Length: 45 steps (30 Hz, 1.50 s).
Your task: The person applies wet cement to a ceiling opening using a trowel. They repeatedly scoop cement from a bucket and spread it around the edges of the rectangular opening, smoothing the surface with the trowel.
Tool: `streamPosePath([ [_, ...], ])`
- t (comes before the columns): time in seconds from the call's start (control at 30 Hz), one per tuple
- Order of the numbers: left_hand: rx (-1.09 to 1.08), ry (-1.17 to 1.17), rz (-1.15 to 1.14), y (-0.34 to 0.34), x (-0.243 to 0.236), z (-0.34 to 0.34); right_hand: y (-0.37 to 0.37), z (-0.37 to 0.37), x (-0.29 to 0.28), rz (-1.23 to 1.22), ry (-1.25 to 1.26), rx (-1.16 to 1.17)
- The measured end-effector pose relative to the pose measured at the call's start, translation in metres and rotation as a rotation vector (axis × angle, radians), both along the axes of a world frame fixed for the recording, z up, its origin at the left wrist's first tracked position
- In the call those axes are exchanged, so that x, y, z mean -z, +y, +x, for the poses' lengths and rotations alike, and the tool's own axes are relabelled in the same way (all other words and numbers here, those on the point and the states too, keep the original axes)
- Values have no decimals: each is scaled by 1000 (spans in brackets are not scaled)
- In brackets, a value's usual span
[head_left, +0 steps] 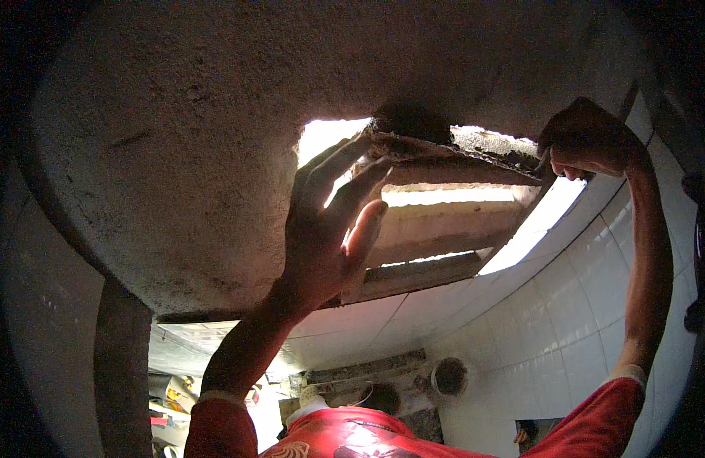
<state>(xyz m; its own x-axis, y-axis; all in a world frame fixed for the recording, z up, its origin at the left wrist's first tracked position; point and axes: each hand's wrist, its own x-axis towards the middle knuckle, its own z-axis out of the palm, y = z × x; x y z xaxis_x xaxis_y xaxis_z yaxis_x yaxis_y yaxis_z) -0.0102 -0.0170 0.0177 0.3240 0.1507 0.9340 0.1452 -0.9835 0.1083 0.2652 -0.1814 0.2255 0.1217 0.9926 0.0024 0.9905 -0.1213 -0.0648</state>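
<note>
Both bare hands reach to a roughly four-sided opening in a rough grey slab (177, 168), with bright light coming through. My left hand (322, 221) is at its left side, fingers stretched out and thumb apart. Its fingertips are at a dark, ragged edge piece (413, 145) and seem to touch it. My right hand (589, 141) is at the far right corner, fingers curled in. A small thin thing shows by these fingers, too dark to name. Several rough bars or boards (444, 221) cross the opening, with bright gaps between them.
White tiles (566, 305) line the wall at the right and below the opening. Round pipe-like openings (449, 375) show low in the middle. A dark upright post (122, 366) stands at the left, beside brightly lit clutter (181, 393). My red sleeves (223, 427) frame the lower edge.
</note>
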Motion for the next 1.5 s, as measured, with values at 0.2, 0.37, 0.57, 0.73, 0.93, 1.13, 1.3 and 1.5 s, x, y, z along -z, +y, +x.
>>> streamPosePath([
  [0.2, 37, -14, 71, 6, -6, 14, 3, 13, 1, 72, 144, -184],
  [0.37, 28, -32, 112, 9, -5, 17, -2, 25, -2, 58, 108, -155],
  [0.57, 45, -73, 144, 10, -6, 25, 5, 43, 10, 95, 134, -231],
  [0.73, 12, -32, 159, 12, -3, 22, -3, 47, 17, 176, 159, -203],
  [0.93, 18, -60, 196, 16, -6, 26, -18, 46, 20, 316, -22, -207],
  [1.13, -16, -43, 239, 14, -12, 22, -45, 45, 23, 326, 29, -55],
  [1.3, -34, -33, 273, 18, -16, 24, -79, 45, 14, 312, -85, -97],
  [1.5, -30, -29, 262, 18, -16, 26, -63, 70, 14, 88, -936, -394],
])
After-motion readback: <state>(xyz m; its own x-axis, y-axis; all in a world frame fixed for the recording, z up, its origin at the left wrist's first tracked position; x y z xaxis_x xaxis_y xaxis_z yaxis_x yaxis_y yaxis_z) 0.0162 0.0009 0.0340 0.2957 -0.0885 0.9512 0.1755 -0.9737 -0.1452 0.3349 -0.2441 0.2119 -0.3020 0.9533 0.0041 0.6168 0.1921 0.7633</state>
